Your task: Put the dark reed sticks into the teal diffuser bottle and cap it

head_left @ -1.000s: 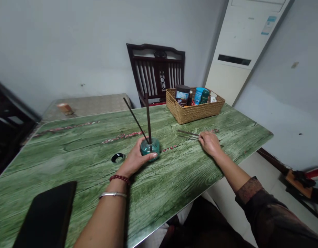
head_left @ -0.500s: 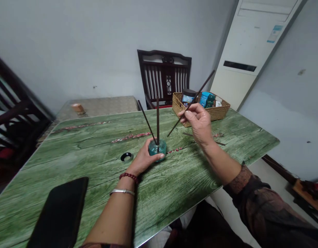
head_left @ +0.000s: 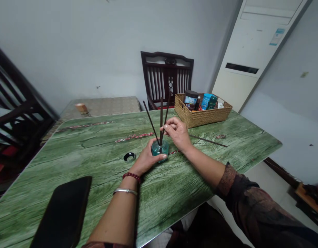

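My left hand [head_left: 146, 159] grips a small teal glass bottle [head_left: 160, 151] standing on the table. Two dark thin reed sticks [head_left: 151, 123] lean or stand in its neck. My right hand [head_left: 176, 133] pinches a third dark stick [head_left: 167, 107] just above the bottle, its lower end hidden by my fingers and the other sticks. Another dark stick [head_left: 208, 140] lies on the green wood-pattern table [head_left: 96, 172] to the right of my right hand. A black ring-shaped cap [head_left: 129, 157] lies left of the bottle.
A black phone [head_left: 63, 212] lies at the near left of the table. A woven basket [head_left: 202, 115] holding jars and bottles stands at the far edge. Behind it are a dark wooden chair [head_left: 166, 77] and a white floor-standing air conditioner [head_left: 241, 58].
My right hand has moved left and down from above the table to the bottle. Its stick has turned from slanted to nearly upright beside the other two.
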`<state>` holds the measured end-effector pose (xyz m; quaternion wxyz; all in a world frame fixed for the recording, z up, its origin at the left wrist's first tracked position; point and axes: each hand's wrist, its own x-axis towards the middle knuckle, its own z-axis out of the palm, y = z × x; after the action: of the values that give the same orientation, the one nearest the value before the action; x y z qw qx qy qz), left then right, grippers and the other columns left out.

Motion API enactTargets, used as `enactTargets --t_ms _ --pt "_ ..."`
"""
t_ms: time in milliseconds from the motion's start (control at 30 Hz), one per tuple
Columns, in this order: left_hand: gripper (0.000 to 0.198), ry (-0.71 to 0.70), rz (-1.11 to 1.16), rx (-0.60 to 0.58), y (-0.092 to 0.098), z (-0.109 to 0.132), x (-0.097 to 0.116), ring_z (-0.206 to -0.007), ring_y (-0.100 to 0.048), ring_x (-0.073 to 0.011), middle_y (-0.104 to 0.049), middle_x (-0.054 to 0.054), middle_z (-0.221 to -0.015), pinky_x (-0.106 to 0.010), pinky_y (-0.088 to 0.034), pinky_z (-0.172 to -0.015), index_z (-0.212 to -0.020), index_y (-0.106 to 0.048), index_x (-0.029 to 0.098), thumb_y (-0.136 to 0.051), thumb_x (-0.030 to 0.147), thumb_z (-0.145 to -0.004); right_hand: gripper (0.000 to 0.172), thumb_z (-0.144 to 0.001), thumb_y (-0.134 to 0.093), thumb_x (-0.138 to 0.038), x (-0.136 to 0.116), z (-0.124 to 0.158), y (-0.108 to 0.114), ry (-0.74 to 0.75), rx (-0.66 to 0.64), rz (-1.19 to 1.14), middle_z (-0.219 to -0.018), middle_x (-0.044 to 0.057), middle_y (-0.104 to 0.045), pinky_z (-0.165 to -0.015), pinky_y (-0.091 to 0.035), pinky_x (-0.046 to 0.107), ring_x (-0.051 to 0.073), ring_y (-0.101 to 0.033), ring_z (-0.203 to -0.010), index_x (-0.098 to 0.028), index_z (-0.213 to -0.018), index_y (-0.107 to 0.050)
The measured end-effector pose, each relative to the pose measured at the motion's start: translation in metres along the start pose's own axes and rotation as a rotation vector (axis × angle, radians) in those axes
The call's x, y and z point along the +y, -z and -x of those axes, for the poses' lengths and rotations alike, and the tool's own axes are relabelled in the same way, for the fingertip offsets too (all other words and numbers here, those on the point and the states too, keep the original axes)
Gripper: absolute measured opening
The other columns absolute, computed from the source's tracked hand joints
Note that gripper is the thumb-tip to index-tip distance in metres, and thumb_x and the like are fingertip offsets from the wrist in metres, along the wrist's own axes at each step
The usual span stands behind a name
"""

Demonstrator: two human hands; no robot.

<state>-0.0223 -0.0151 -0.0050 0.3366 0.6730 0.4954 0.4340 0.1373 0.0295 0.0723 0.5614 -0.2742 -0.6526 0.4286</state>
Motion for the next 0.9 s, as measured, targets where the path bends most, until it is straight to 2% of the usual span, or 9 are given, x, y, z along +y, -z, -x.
enactTargets --t_ms 167,267,333,400,533,633,733,900 --pt "0.081 -0.004 -0.014 0.025 0.000 -0.001 -0.001 -0.117 -0.059 -0.0333 -0.062 -0.012 -0.128 -0.050 -0.046 -0.102 -0.132 -0.050 0.020 -0.080 0.051 -0.064 0.010 -0.082 -0.064 -0.031 0.014 0.016 -0.005 0.006 0.008 0.285 -0.072 -0.004 -0.065 -0.066 -0.047 0.026 0.013 -0.059 -0.064 -0.022 -0.080 -0.061" --pt "0.079 0.008 -0.005 0.034 0.000 -0.001 0.001 -0.116 -0.061 -0.0329 -0.063 -0.012 -0.126 -0.050 -0.046 -0.103 -0.130 -0.051 0.021 -0.081 0.051 -0.063 0.007 -0.082 -0.066 -0.029 0.011 0.025 0.016 0.075 -0.002 0.487 -0.077 -0.003 -0.066 -0.068 -0.045 0.027 0.014 -0.056 -0.067 -0.023 -0.085 -0.065" --pt "0.077 0.034 -0.019 0.029 0.001 -0.001 0.004 -0.113 -0.063 -0.0323 -0.065 -0.011 -0.124 -0.050 -0.047 -0.102 -0.128 -0.051 0.021 -0.081 0.051 -0.063 0.007 -0.084 -0.062 -0.028 0.010 0.031 0.044 0.131 0.025 0.611 -0.083 -0.001 -0.067 -0.071 -0.045 0.027 0.015 -0.058 -0.073 -0.023 -0.086 -0.066" --pt "0.077 0.056 -0.042 0.032 0.001 -0.001 0.006 -0.110 -0.064 -0.0320 -0.065 -0.012 -0.122 -0.051 -0.048 -0.101 -0.128 -0.051 0.021 -0.080 0.051 -0.063 0.010 -0.087 -0.057 -0.025 0.013 0.036 0.082 0.156 0.075 0.750 -0.086 0.002 -0.067 -0.076 -0.045 0.028 0.017 -0.059 -0.079 -0.021 -0.086 -0.066" --pt "0.076 0.061 -0.065 0.048 0.002 -0.001 0.010 -0.112 -0.063 -0.0331 -0.066 -0.012 -0.123 -0.053 -0.047 -0.102 -0.127 -0.051 0.022 -0.080 0.050 -0.062 0.020 -0.090 -0.049 -0.022 0.032 0.053 0.162 0.061 0.194 1.058 -0.091 0.007 -0.067 -0.085 -0.044 0.031 0.021 -0.059 -0.087 -0.020 -0.091 -0.069" --pt "0.074 0.067 -0.067 0.048 0.002 -0.001 0.011 -0.112 -0.063 -0.0333 -0.066 -0.012 -0.122 -0.054 -0.046 -0.103 -0.126 -0.052 0.023 -0.079 0.049 -0.063 0.025 -0.091 -0.048 -0.020 0.050 0.067 0.198 -0.019 0.194 1.234 -0.096 0.010 -0.067 -0.091 -0.043 0.034 0.024 -0.059 -0.095 -0.018 -0.100 -0.072" --pt "0.076 0.079 -0.079 0.043 0.002 -0.002 0.009 -0.112 -0.063 -0.0336 -0.066 -0.012 -0.122 -0.054 -0.047 -0.103 -0.128 -0.050 0.023 -0.079 0.050 -0.063 0.030 -0.091 -0.050 -0.018 0.064 0.076 0.208 -0.112 0.117 1.354 -0.102 0.011 -0.067 -0.094 -0.042 0.036 0.025 -0.057 -0.101 -0.019 -0.109 -0.074" --pt "0.076 0.093 -0.107 0.031 0.003 -0.003 0.003 -0.109 -0.065 -0.0331 -0.067 -0.012 -0.120 -0.053 -0.048 -0.101 -0.129 -0.048 0.023 -0.078 0.052 -0.065 0.030 -0.093 -0.054 -0.022 0.069 0.079 0.200 -0.190 -0.010 1.496 -0.105 0.013 -0.064 -0.097 -0.038 0.039 0.027 -0.053 -0.105 -0.022 -0.115 -0.074"
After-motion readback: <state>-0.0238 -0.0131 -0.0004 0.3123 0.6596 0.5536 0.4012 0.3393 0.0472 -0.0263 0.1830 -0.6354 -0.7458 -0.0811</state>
